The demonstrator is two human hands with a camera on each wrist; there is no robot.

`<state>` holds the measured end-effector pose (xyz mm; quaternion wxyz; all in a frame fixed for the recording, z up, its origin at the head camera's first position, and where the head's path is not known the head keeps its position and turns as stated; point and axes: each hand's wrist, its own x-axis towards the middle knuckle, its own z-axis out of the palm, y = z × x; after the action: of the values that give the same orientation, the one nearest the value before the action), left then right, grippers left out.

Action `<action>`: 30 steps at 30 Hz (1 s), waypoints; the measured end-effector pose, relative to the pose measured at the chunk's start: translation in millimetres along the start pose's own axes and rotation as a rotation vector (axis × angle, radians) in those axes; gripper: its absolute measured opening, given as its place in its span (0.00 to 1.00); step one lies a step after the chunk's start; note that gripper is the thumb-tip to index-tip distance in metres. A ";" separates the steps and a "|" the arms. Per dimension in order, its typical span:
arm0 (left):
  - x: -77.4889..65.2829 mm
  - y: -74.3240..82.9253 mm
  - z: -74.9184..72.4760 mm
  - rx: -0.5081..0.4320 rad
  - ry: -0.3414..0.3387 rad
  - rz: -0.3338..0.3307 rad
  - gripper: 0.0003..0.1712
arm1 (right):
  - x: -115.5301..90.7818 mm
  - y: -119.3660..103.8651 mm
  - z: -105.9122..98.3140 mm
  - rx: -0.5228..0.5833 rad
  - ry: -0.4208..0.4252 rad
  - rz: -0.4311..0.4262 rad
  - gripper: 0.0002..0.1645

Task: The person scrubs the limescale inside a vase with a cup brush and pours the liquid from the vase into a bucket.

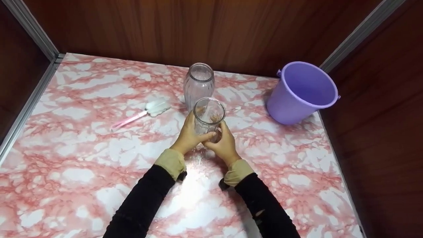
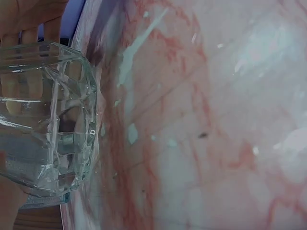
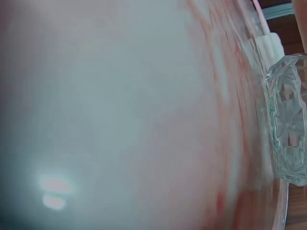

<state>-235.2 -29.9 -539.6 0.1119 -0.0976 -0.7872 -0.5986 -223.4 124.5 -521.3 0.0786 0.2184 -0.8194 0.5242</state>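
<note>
Both hands hold a clear glass vase (image 1: 209, 114) near the middle of the table, its round rim facing up. My left hand (image 1: 191, 134) wraps its left side, with the thumb across the front. On the other side my right hand (image 1: 224, 141) grips it, fingers behind the glass. The left wrist view shows the faceted base of the vase (image 2: 67, 124) close to the table surface, with fingers seen through the glass. In the right wrist view, the base of the vase (image 3: 290, 120) appears at the right edge. A second ribbed glass vase (image 1: 199, 86) stands upright just behind.
A sponge brush (image 1: 157, 106) with a pink handle lies to the left on the red and white marbled table (image 1: 82, 175). At the right back stands a purple bucket (image 1: 290, 105). Brown wood panels (image 1: 158, 29) enclose the back and sides.
</note>
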 end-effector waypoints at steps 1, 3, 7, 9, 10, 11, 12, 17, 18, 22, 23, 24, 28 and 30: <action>-0.7 -1.2 -1.7 -0.004 0.000 -0.002 0.58 | 0.4 0.7 1.3 -0.013 -0.016 -0.006 0.46; -1.9 -3.7 -5.2 -0.008 0.000 0.000 0.58 | 2.7 0.2 2.9 -0.015 -0.046 -0.019 0.47; -1.9 -7.4 -11.9 -0.026 -0.021 0.015 0.59 | 10.6 3.6 8.1 0.097 -0.127 -0.025 0.55; -1.3 -8.4 -14.4 -0.047 -0.050 0.013 0.60 | 13.7 5.2 11.7 0.226 -0.156 0.014 0.61; -1.0 -8.5 -15.6 -0.055 -0.067 0.010 0.61 | 14.4 6.6 14.0 0.282 -0.161 0.040 0.63; -0.8 -8.5 -16.8 -0.057 -0.084 0.001 0.61 | 14.8 7.8 16.5 0.334 -0.163 0.067 0.64; -0.6 -8.6 -18.0 -0.064 -0.098 -0.008 0.62 | 14.7 8.6 18.8 0.375 -0.155 0.089 0.65; 0.5 -8.5 -23.1 -0.127 -0.127 -0.023 0.64 | 14.0 9.1 28.9 0.502 -0.114 0.124 0.64; 0.5 -8.9 -23.3 -0.144 -0.127 -0.018 0.64 | 13.9 9.0 30.0 0.517 -0.109 0.122 0.64; 0.2 -10.7 -21.3 -0.209 -0.111 0.012 0.62 | 13.5 9.2 31.4 0.526 -0.099 0.125 0.63; 0.0 -10.8 -20.7 -0.217 -0.105 0.017 0.61 | 13.4 9.4 31.4 0.523 -0.098 0.127 0.64; -0.1 -11.3 -20.1 -0.228 -0.102 0.017 0.61 | 13.5 9.7 31.4 0.528 -0.100 0.129 0.63; -0.9 -10.7 -22.4 -0.183 -0.118 -0.007 0.63 | 13.3 11.4 32.1 0.548 -0.106 0.139 0.63; -1.3 -9.8 -27.1 -0.120 -0.143 -0.018 0.64 | 13.1 11.6 32.8 0.547 -0.114 0.146 0.63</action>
<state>-235.2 -58.6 -542.0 0.0440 -0.1394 -0.7568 -0.6371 -237.0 95.8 -540.5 -0.0673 0.2012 -0.6640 0.7170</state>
